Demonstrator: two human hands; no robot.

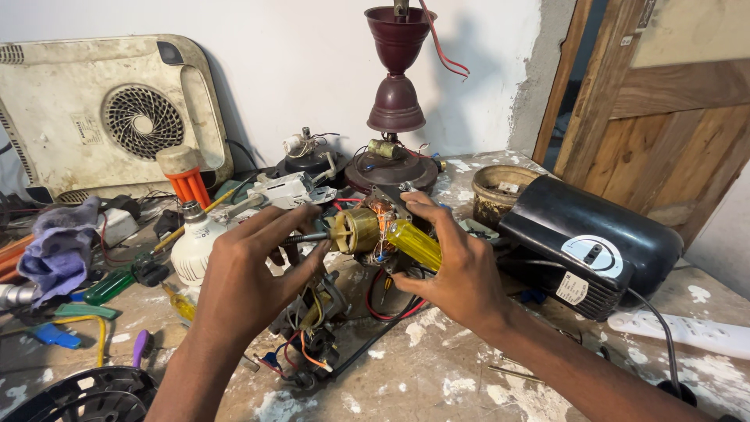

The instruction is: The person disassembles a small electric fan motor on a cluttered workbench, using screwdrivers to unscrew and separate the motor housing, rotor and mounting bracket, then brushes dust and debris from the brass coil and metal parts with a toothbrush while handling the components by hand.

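The small motor (355, 230) is already stripped bare, held between both hands: left hand (250, 273) pinches its shaft, right hand (457, 270) grips a yellow-handled screwdriver (414, 244) against it, windings exposed, wires attached.

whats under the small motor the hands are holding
Under the small motor lie red and black wires and a wired part on the workbench; the left hand hides more.
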